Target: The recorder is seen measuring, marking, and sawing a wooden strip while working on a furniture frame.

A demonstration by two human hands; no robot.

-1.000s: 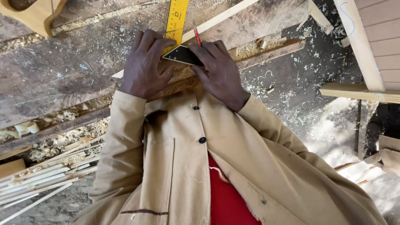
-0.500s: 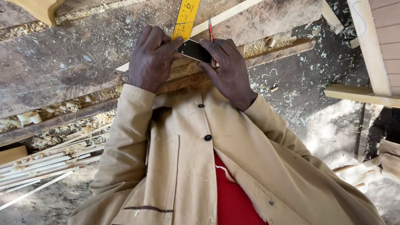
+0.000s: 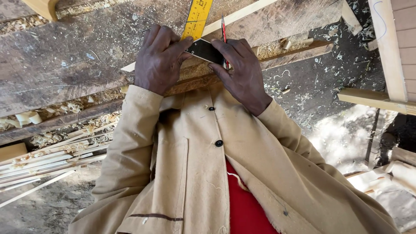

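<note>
My left hand (image 3: 161, 58) presses down on the black stock of a try square (image 3: 207, 50), whose yellow blade (image 3: 197, 17) runs up across a pale wooden strip (image 3: 247, 12) lying on the worn workbench (image 3: 69, 56). My right hand (image 3: 240, 69) holds a red pencil (image 3: 224, 29) upright against the right side of the blade, with the fingers also resting on the square's stock. Both hands sit side by side at the bench's near edge, just above my tan coat.
Wood shavings and sawdust cover the bench edge (image 3: 91, 123) and the dark floor (image 3: 320, 82). A bundle of thin pale slats (image 3: 39, 167) lies at the lower left. Timber pieces (image 3: 372, 99) and a panelled wooden frame (image 3: 396, 43) stand on the right.
Both hands with the square and pencil sit slightly higher and further right in view than before; the pencil now stands closer against the yellow blade.
</note>
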